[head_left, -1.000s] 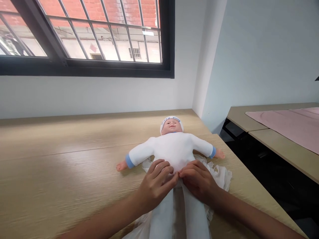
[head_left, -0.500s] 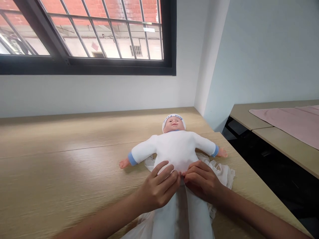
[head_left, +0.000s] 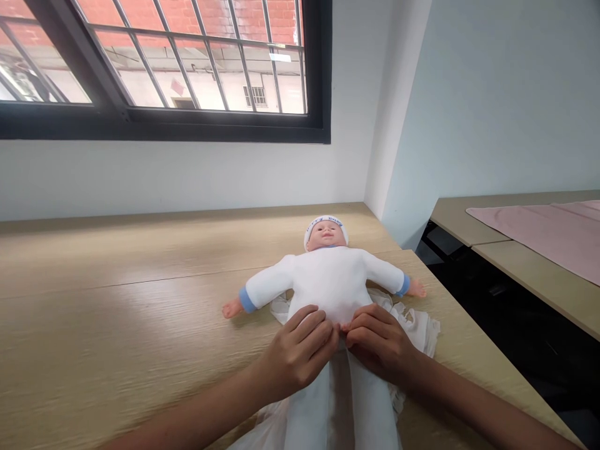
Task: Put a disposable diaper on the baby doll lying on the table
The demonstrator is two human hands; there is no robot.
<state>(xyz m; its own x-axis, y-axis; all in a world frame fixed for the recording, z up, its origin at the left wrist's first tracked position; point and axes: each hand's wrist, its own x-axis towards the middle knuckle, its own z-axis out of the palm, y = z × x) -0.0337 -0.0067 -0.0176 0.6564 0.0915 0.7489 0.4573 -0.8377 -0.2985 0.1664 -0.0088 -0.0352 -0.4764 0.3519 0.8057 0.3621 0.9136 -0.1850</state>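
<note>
A baby doll [head_left: 330, 275] in a white outfit with blue cuffs and a white cap lies on its back, arms spread, on the wooden table [head_left: 117, 337]. Both hands meet at its lower belly. My left hand [head_left: 302, 350] is closed in a pinch there, and my right hand [head_left: 377, 337] pinches close beside it, the fingertips nearly touching. What the fingertips grip is too small to make out. Thin white ruffled fabric [head_left: 424, 328] lies under the doll and shows at both sides.
Behind the table are a pale wall [head_left: 187, 178] and a barred window with a dark frame [head_left: 210, 122]. To the right, past a dark gap, another table [head_left: 510, 265] bears a pink cloth [head_left: 553, 234].
The fingers of my left hand have curled in slightly. Otherwise both hands stay at the doll's lower belly, and the view has barely shifted.
</note>
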